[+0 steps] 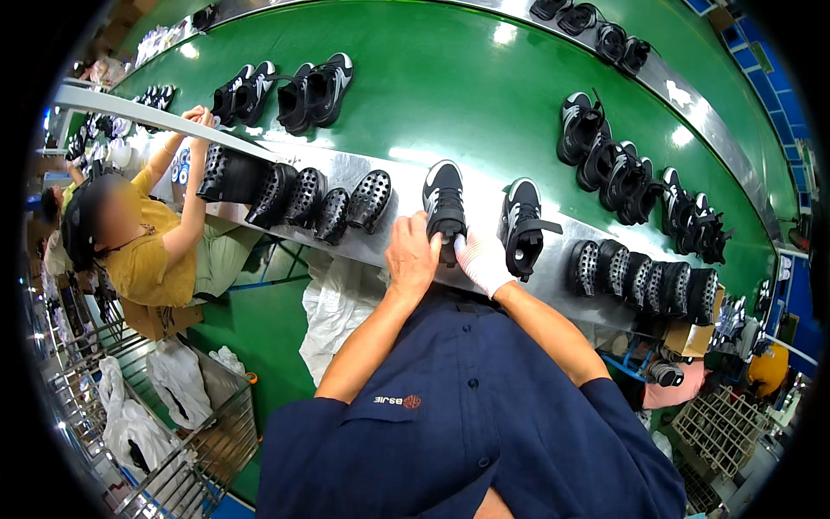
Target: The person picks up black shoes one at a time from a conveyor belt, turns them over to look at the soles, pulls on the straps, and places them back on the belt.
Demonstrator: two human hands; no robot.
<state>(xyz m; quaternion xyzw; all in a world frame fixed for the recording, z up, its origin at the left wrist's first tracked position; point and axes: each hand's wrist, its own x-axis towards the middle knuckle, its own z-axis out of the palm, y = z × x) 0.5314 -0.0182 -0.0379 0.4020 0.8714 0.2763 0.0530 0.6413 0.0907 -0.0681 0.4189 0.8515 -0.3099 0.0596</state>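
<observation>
A black-and-white sneaker (pixel 443 197) stands on the metal ledge (pixel 398 169) at the near edge of the green conveyor belt (pixel 467 95). My bare left hand (pixel 411 253) grips its heel from the left. My right hand (pixel 482 259), in a white glove, holds the same heel from the right. A second black-and-white sneaker (pixel 522 227) stands just right of it with its strap loose, touched by neither hand.
Black perforated shoe forms (pixel 328 203) line the ledge at left, and further black perforated forms (pixel 644 277) line it at right. Pairs of sneakers (pixel 290 91) ride the belt. A person in a yellow top (pixel 147 251) works at left. A wire cart with white bags (pixel 164 415) stands lower left.
</observation>
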